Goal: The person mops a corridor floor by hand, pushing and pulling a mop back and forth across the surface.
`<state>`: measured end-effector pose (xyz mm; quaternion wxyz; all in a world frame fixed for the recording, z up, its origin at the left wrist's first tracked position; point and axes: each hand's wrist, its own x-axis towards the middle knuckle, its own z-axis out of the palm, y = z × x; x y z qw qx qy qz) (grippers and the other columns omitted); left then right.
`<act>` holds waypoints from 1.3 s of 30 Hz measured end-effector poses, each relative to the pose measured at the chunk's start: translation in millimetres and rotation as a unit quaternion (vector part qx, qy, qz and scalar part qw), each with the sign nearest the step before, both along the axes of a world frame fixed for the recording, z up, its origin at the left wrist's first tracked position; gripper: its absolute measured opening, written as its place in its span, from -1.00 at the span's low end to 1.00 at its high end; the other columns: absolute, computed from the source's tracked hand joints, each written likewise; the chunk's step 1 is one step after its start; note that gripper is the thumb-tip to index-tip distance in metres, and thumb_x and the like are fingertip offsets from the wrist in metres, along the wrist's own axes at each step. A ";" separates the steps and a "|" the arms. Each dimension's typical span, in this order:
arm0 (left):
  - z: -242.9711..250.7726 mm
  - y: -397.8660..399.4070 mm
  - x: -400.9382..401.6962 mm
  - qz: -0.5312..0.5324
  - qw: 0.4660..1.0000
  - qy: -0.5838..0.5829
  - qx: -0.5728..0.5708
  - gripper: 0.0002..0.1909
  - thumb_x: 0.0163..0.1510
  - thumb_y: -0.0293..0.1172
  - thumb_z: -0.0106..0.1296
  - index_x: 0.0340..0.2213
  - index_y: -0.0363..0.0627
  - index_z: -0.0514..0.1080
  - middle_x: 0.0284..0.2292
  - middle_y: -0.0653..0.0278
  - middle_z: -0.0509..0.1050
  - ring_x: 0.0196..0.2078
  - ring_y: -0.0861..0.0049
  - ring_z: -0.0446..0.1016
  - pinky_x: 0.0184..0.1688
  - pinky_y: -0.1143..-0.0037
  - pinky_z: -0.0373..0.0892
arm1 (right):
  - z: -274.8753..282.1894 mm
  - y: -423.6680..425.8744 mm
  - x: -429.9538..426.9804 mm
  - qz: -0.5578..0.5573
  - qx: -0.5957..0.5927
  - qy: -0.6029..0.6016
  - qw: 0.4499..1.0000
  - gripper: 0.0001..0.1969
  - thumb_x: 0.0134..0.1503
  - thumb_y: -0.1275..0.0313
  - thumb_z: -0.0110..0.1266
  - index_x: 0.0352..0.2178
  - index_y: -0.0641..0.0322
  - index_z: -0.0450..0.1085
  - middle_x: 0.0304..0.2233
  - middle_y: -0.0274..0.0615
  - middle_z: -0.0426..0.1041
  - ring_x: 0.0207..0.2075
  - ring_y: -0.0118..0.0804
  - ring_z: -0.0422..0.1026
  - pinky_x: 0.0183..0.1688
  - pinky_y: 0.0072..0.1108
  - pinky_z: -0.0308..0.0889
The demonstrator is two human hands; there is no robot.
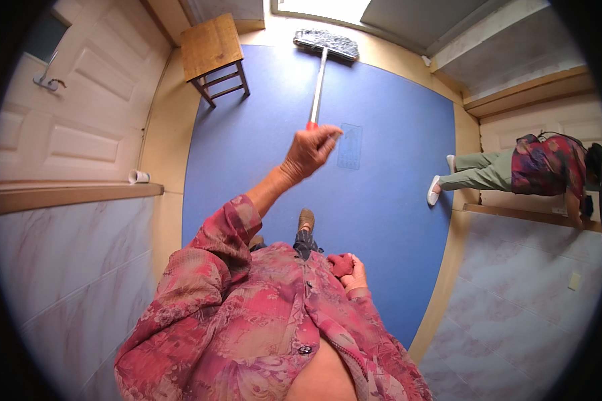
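Note:
My left hand (311, 150) reaches forward over the blue floor, its fingers curled around the red-ended handle of a flat mop (318, 87). The rest of the handle is hidden behind the hand. Away from me, the mop's grey shaggy head (326, 42) lies at the far edge of the blue floor covering. Low at my right side, my right hand (355, 276) holds a crumpled dark red cloth (340, 264) close to my floral shirt.
A wooden stool (213, 47) stands at the far left. A white door (90, 100) is on the left, with a white cup (139, 176) lying on the ledge beside it. Another person (527, 165) stands at the right by a doorway. A faint printed rectangle (349, 146) marks the blue floor (391, 225).

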<state>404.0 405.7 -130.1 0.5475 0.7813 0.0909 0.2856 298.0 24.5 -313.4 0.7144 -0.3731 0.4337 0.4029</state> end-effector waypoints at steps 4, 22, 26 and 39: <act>10.4 -38.2 -85.2 -0.023 0.999 0.028 -0.013 -0.88 0.00 -0.57 0.01 -0.36 -0.18 0.45 -0.74 0.28 0.32 -0.72 0.65 0.28 -0.65 0.60 0.23 | 43.2 47.5 36.8 0.083 0.026 0.018 0.996 -0.62 0.13 0.16 -0.17 -0.17 0.24 0.30 -0.24 0.05 0.41 -0.17 0.06 0.39 -0.12 -0.19 0.33; 189.1 -79.4 -358.2 0.051 0.989 -0.029 -0.134 -0.81 -0.12 -0.51 0.14 -0.38 -0.30 0.51 -0.84 0.32 0.20 -0.84 0.51 0.15 -0.74 0.44 0.03 | 108.4 280.1 6.6 0.526 0.179 0.002 0.831 -0.33 0.16 -0.06 -0.31 -0.08 0.45 0.26 -0.09 0.20 0.34 0.02 0.03 0.30 0.15 -0.34 0.12; 211.6 -95.3 -384.4 0.126 0.987 -0.058 -0.087 -0.79 -0.06 -0.39 0.15 -0.46 -0.34 0.49 -0.85 0.34 0.20 -0.85 0.56 0.17 -0.79 0.51 0.03 | 56.6 281.7 -37.6 0.517 0.095 0.096 0.845 -0.64 0.15 0.14 -0.13 -0.48 0.28 0.29 -0.59 -0.14 0.38 -0.54 -0.16 0.41 -0.36 -0.35 0.44; 212.0 -151.0 -400.8 0.292 0.955 -0.049 -0.012 -0.70 0.02 -0.26 0.08 -0.46 -0.32 0.34 -0.82 0.34 0.28 -0.83 0.57 0.29 -0.75 0.58 0.28 | 75.1 335.2 -103.9 0.626 0.233 0.114 0.735 -0.44 0.11 0.06 -0.07 -0.26 0.55 0.29 -0.29 0.13 0.44 -0.34 0.17 0.46 -0.50 -0.21 0.33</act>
